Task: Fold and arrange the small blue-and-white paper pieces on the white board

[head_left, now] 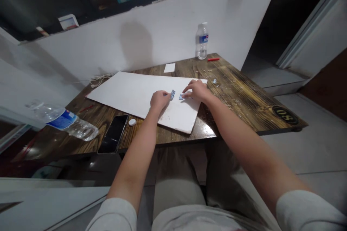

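My left hand (159, 101) is over the white board (130, 86), its thumb and fingers pinched on a small blue-and-white printed piece (172, 95) that stands tilted. A short way to the right, a second blue-and-white piece (180, 97) lies on the board. My right hand (197, 89) reaches over it from the board's right edge. Its fingers are bent and apart, with the lowest tips at or touching that piece; whether they press on it I cannot tell.
The board rests on a dark wooden table (244, 104). A phone (113, 133), a white cap (132, 122) and a lying plastic bottle (65, 119) are at the left. Further back are an upright bottle (202, 41), a red pen (213, 59), a white paper (169, 68) and small scraps (214, 81).
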Demonstrator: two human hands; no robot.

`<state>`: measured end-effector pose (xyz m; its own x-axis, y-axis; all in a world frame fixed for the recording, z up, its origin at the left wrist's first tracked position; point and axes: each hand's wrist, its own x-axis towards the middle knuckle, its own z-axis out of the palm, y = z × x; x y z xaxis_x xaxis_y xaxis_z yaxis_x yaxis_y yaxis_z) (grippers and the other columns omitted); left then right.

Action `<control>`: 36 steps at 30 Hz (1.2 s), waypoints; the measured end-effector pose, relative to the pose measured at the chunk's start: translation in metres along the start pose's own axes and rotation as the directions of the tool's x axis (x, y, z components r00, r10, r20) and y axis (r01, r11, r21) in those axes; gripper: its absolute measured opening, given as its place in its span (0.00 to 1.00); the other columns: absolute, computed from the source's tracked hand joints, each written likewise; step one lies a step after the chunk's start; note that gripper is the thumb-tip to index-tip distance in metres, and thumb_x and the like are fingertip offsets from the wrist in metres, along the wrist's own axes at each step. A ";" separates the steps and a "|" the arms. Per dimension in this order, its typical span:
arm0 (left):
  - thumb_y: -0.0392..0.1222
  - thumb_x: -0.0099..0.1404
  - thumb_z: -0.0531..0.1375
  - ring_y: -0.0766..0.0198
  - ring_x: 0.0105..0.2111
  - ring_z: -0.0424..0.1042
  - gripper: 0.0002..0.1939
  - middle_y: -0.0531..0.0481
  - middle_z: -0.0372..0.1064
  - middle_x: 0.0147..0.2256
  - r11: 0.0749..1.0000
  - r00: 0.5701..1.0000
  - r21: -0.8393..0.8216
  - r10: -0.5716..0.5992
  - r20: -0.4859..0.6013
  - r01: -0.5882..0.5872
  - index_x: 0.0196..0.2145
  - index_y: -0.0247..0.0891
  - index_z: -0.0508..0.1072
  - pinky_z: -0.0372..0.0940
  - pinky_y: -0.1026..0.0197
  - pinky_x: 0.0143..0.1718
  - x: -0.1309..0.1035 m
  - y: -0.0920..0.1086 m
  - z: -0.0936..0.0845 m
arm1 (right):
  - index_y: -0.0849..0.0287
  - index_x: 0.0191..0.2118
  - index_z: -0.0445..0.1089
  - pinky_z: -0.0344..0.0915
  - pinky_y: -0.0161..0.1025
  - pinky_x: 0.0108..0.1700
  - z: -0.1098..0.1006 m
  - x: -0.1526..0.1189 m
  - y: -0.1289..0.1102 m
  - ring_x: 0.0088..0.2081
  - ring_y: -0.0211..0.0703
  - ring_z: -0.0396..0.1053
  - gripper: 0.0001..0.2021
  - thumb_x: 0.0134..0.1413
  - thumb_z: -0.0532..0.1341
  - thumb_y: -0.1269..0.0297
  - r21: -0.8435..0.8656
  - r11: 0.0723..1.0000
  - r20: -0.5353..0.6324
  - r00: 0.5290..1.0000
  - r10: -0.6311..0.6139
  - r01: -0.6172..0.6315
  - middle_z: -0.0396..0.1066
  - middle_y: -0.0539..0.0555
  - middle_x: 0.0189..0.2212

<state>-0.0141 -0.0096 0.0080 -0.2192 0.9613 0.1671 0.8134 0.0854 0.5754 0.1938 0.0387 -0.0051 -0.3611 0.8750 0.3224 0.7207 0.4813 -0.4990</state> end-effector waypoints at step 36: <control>0.50 0.62 0.58 0.52 0.38 0.74 0.14 0.40 0.77 0.36 0.957 0.996 0.277 0.074 0.043 -0.083 0.32 0.41 0.81 0.62 0.57 0.36 -0.007 -0.001 0.000 | 0.57 0.34 0.79 0.56 0.44 0.45 0.032 -0.014 -0.041 0.39 0.50 0.69 0.09 0.51 0.60 0.72 -0.086 0.962 -0.094 0.959 -0.268 0.261 0.78 0.55 0.32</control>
<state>-0.0135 -0.0162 0.0059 -0.1351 0.9752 0.1752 0.9462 0.0745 0.3149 0.1497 0.0086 -0.0149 -0.4838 0.7050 0.5186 0.6499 0.6863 -0.3266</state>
